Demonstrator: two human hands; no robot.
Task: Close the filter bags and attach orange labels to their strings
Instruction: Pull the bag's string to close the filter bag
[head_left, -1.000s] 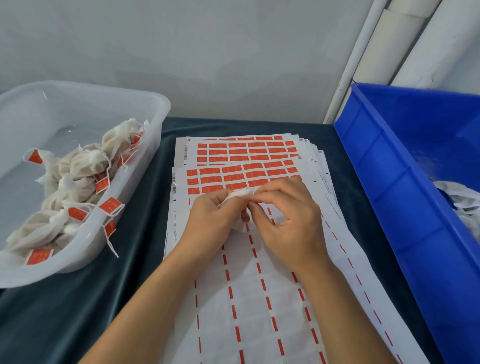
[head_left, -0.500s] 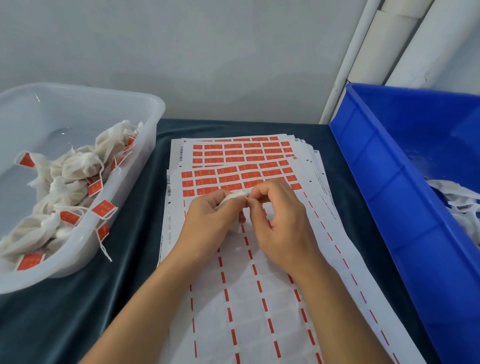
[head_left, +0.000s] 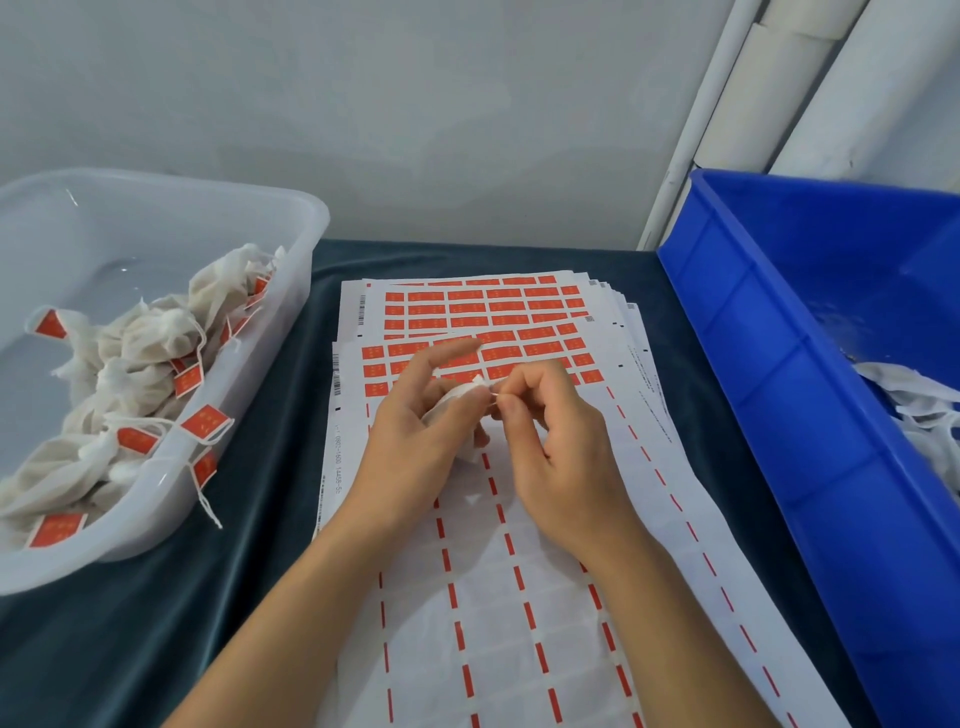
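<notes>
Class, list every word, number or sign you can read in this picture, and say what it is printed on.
"0802-1600 14458-55", roughly, some digits unsure: left margin of the top label sheet.
Barcodes on the sheet margins: bars only.
Orange labels: print too small to read.
Right-margin print: too blurred to read.

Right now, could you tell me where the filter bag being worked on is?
The filter bag is at centre of the head view, gripped in the left hand above the label sheets, its string pinched by the right hand.
</notes>
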